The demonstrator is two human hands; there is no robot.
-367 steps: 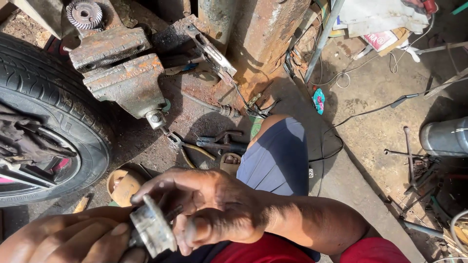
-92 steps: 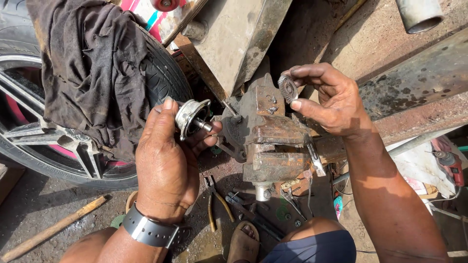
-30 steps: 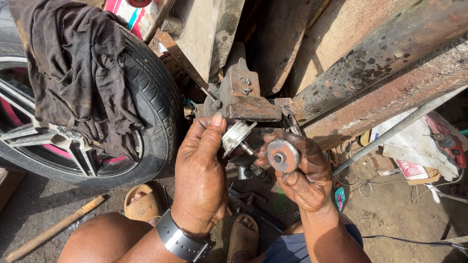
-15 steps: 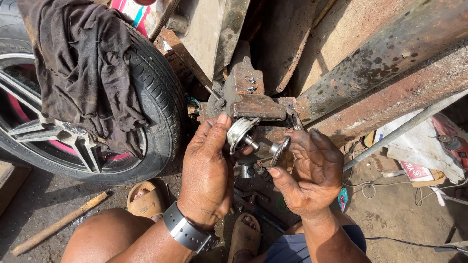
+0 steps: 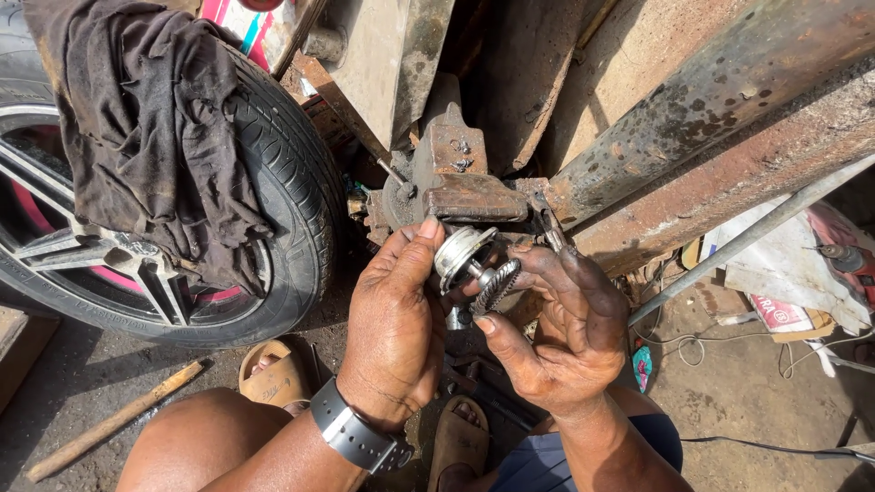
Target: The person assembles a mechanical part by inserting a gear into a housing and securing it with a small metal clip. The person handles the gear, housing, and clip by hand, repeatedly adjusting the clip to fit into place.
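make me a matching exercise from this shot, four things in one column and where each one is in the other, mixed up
Things:
1. round metal part
2. toothed gear
3. dark cloth
4. wooden stick

Places:
A. draped over the tyre
B. lying on the ground at lower left
C. in the fingers of the left hand
D. pinched by the right hand

Pairs: 1-C, 2-D, 3-A, 4-B
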